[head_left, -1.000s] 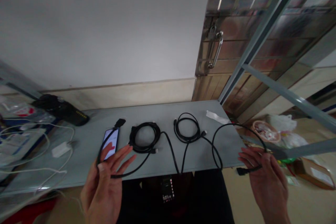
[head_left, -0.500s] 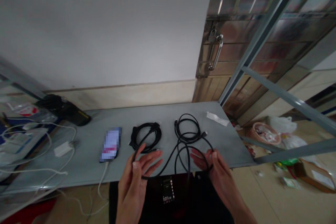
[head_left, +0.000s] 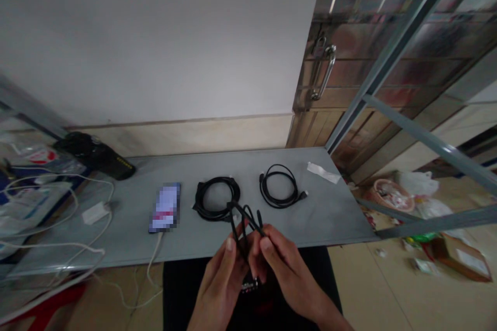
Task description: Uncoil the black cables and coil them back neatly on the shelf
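Observation:
A black cable [head_left: 244, 217] stands in loops between my two hands, above the front edge of the grey table [head_left: 330, 212]. My left hand [head_left: 223, 274] has its fingers closed round the cable from the left. From the right, my right hand [head_left: 281, 258] pinches the same cable between thumb and fingers. Just beyond them lies a coiled black cable [head_left: 199, 201] on the tabletop. Another black coil [head_left: 277, 201], thinner and with a plug at its right end, rests further right. Part of the held cable is hidden by my fingers.
A phone [head_left: 165, 207] with a white charging cable lies to the left. Behind it is a black case [head_left: 112, 161]. White cables and an adapter [head_left: 95, 213] cover the far left. A white strip [head_left: 323, 172] lies at the right; a metal frame post [head_left: 373, 83] rises beside it.
My hands have come together from wide apart, and the cable stretched loosely between them is now gathered into small loops. The right coil is no longer overlapped by it.

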`<state>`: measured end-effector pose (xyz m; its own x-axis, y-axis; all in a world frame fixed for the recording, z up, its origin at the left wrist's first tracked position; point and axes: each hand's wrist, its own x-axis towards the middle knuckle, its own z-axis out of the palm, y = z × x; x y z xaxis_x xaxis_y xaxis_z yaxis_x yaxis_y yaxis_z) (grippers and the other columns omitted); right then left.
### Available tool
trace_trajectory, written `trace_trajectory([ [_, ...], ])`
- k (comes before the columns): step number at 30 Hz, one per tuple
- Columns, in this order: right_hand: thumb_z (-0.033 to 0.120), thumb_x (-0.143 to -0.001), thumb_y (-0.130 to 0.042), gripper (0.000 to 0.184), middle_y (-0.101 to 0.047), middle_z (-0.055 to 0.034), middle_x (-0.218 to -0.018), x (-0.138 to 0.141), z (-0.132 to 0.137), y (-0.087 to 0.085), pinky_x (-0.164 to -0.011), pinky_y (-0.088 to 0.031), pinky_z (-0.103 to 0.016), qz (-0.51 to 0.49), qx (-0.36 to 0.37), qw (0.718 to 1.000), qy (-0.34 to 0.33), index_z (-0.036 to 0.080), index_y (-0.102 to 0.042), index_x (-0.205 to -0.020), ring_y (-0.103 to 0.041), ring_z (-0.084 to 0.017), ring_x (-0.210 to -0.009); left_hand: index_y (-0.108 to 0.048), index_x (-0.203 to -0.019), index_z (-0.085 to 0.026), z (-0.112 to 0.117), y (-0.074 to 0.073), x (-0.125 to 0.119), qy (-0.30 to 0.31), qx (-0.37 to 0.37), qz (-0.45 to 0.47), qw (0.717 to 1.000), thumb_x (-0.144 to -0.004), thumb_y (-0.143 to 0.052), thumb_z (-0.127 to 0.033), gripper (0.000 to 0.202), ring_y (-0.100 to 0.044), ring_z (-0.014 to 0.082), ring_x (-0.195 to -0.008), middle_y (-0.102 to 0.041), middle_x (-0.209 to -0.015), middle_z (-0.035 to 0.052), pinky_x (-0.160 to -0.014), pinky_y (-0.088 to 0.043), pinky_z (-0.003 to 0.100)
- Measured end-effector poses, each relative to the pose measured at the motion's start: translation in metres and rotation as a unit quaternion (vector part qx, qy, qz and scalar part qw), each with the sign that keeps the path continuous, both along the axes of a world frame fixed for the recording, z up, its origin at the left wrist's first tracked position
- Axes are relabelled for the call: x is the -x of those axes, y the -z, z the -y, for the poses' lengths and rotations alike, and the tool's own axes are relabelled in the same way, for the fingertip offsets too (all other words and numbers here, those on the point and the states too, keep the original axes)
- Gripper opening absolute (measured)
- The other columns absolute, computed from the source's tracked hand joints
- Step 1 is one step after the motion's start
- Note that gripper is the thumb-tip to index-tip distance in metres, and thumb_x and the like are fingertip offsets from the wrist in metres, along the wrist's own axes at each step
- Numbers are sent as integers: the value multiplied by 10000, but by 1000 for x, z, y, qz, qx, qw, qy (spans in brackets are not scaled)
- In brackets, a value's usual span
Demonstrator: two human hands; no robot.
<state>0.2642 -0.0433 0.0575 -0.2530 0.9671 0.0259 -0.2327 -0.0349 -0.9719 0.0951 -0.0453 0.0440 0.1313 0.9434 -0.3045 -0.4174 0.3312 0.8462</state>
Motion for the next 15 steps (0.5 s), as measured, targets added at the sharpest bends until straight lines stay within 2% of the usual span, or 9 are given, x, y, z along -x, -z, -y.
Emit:
trace_trajectory([
  [2,557,-1209,-441,410,-626,16,-802,4,-4,-9,-703,-464,-272,69,-27,996,-56,243,-592,-992,-565,-135,-691,-848,-1345,-258,-5,-6,1,-4,25,42,999,-988,-744,-709,584,-794,387,-1231,-836,-1303,166,-1013,-686,522],
  [4,494,-1212,-459,353,-678,-3,-878,8,-7,-16,-795,-510,-284,122,-63,987,-83,249,-616,-1012,-635,-155,-792,-847,-1334,-280,-10,-14,4,-32,36,42,998,-968,-764,-714,574,-792,366,-1192,-837,-1248,143,-943,-699,480],
  [7,412,-1184,-547,210,-730,-69,-1208,13,-11,-19,-1056,-547,-359,144,-124,980,-62,270,-691,-1130,-693,-226,-1162,-838,-1317,-276,-18,-31,7,-88,11,9,996,-928,-867,-599,506,-770,289,-1083,-794,-1120,95,-887,-683,385],
  [10,379,-1161,-605,161,-653,-98,-1400,17,-13,-9,-1185,-515,-402,132,-148,980,-28,285,-722,-1218,-627,-251,-1371,-814,-1323,-240,-30,-49,8,-139,-38,23,989,-919,-905,-511,495,-686,179,-897,-689,-994,41,-861,-646,314],
  [13,378,-1160,-607,148,-614,-109,-1467,18,-15,11,-1210,-497,-419,134,-131,981,48,280,-698,-1223,-607,-254,-1403,-809,-1260,-218,-45,-61,13,-177,-101,31,978,-904,-925,-460,445,-520,105,-688,-571,-870,-15,-678,-577,250],
  [15,387,-1166,-588,155,-648,-108,-1420,16,-16,27,-1192,-495,-414,133,-120,979,99,270,-680,-1209,-630,-249,-1349,-801,-1244,-236,-56,-63,20,-187,-149,4,971,-901,-928,-457,427,-447,93,-620,-515,-800,-41,-564,-487,215],
])
